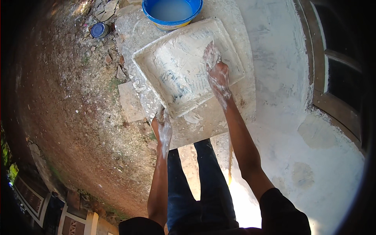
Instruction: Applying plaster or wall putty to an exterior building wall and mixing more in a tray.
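A shallow rectangular tray (188, 74) lies tilted on a board in front of me, its inside coated with wet whitish plaster and bluish smears. At its near left corner my left hand (162, 122) is closed round the rim, the fingertips partly hidden. My right hand (219, 72) is over the right side of the tray, closed and smeared with white paste. Whitish material shows at its fingers, but what it grips I cannot make out. Just beyond the tray stands a blue-rimmed bucket (172, 24) with cloudy whitish liquid in it.
The tray rests on a plaster-spattered board (246, 62). A small blue-lidded can (99, 30) sits on the rough ground at the far left, near broken stone pieces (107, 9). On the right rise a whitish wall (274, 51) and a brown window frame (333, 105).
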`<action>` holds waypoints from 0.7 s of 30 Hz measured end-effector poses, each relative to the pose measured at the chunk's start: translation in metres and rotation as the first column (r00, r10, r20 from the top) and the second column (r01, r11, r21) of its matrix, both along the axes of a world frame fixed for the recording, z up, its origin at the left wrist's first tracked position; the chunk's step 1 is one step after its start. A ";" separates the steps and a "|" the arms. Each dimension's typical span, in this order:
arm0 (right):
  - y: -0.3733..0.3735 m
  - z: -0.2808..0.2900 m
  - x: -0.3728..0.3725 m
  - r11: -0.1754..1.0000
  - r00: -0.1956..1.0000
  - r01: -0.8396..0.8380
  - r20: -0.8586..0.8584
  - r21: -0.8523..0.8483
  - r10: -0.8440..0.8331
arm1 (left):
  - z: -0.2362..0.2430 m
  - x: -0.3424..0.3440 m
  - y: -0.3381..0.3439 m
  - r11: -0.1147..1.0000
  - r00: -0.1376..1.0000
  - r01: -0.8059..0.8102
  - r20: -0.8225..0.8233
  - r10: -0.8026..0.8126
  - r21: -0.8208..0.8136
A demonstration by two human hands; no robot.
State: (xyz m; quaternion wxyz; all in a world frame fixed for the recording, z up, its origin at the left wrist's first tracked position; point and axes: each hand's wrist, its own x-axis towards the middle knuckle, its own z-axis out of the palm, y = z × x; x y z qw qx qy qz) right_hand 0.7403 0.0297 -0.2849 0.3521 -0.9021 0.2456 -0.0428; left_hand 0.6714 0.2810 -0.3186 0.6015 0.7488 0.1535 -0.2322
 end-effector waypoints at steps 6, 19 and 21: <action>-0.007 0.002 0.005 0.965 0.988 -0.100 0.091 -0.242 0.126 | -0.002 0.001 0.000 0.996 0.999 -0.012 0.036 0.015 -0.086; -0.002 -0.003 -0.020 0.996 0.973 0.088 0.217 -0.022 -0.082 | 0.001 0.002 0.002 0.999 1.000 0.001 -0.004 -0.001 -0.042; -0.001 0.003 -0.023 0.972 0.997 -0.074 -0.014 -0.224 0.072 | 0.001 0.002 0.002 0.999 0.999 0.034 -0.003 -0.034 -0.025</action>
